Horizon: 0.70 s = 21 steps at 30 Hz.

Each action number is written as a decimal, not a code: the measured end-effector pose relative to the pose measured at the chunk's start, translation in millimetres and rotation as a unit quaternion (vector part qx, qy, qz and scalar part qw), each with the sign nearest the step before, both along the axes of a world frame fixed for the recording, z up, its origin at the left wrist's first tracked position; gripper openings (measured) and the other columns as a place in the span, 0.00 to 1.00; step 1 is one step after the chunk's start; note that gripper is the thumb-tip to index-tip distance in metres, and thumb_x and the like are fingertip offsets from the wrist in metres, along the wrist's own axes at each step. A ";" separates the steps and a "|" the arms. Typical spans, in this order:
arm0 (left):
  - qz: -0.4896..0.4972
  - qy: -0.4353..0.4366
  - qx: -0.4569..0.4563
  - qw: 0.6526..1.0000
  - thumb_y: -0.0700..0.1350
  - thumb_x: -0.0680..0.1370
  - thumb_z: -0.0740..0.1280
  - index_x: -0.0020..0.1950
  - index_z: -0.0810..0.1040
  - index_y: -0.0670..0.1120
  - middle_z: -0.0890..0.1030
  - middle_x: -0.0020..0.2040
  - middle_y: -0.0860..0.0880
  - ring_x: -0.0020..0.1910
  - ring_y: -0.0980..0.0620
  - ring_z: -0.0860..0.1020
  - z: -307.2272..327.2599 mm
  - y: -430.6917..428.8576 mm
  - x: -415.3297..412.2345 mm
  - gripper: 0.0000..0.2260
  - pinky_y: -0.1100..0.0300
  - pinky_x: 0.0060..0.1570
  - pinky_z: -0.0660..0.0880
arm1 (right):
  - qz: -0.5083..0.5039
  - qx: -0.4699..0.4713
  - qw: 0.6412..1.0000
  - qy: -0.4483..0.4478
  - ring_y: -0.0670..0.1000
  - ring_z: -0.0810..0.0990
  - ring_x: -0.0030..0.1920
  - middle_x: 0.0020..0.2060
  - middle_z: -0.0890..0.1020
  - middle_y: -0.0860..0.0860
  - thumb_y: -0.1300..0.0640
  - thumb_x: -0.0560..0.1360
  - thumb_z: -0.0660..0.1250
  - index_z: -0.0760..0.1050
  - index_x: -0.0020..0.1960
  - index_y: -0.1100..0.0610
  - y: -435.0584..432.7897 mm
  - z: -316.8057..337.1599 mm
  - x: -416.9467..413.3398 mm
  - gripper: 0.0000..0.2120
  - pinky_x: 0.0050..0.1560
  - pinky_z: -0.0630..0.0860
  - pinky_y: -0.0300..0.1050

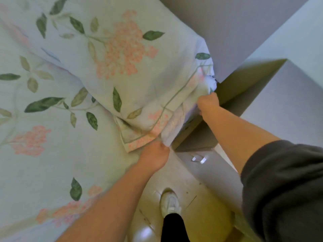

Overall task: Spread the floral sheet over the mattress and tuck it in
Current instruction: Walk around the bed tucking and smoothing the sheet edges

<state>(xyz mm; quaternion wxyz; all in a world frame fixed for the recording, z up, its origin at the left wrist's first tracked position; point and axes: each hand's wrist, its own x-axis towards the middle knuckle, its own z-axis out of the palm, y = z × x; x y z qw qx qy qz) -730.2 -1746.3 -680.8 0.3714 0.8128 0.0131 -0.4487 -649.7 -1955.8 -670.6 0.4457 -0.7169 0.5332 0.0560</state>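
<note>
The floral sheet (52, 154), pale with pink blossoms and green leaves, covers the mattress across the left of the view. A pillow (122, 58) in matching fabric lies on it at the bed's corner. My left hand (154, 154) grips a fold of fabric at the bed's edge, just below the pillow's near corner. My right hand (208, 102) grips bunched fabric at the far corner of the bed, by the wall. The mattress itself is hidden under the cloth.
A grey wall (244, 23) and a dark wedge-shaped piece of furniture or box (244, 84) stand right of the bed corner. The pale floor (201, 198) runs along the bed, with my white shoe (170, 203) on it. A small shiny object (198, 158) lies on a ledge.
</note>
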 end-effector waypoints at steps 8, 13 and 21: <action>-0.082 -0.249 -0.010 0.965 0.44 0.78 0.60 0.51 0.77 0.48 0.81 0.46 0.47 0.47 0.45 0.78 12.7 -60.6 48.6 0.07 0.52 0.47 0.74 | 0.067 0.069 0.993 0.073 0.55 0.75 0.40 0.49 0.77 0.60 0.67 0.73 0.62 0.67 0.67 0.58 -67.4 -21.3 24.0 0.22 0.32 0.72 0.44; -0.138 -0.299 0.021 0.944 0.43 0.78 0.57 0.53 0.75 0.49 0.79 0.49 0.49 0.46 0.48 0.76 20.7 -85.0 60.6 0.08 0.55 0.43 0.72 | 0.232 -0.006 0.964 0.132 0.54 0.73 0.41 0.41 0.74 0.54 0.59 0.76 0.66 0.74 0.58 0.63 -100.4 -18.9 25.4 0.13 0.42 0.71 0.46; -0.341 -0.406 0.202 0.823 0.45 0.77 0.61 0.74 0.59 0.49 0.50 0.78 0.43 0.77 0.43 0.46 12.5 -94.2 56.7 0.26 0.38 0.72 0.43 | 0.372 -0.276 0.858 0.223 0.60 0.78 0.49 0.47 0.78 0.59 0.61 0.77 0.62 0.75 0.50 0.62 -132.3 2.3 16.2 0.05 0.51 0.77 0.55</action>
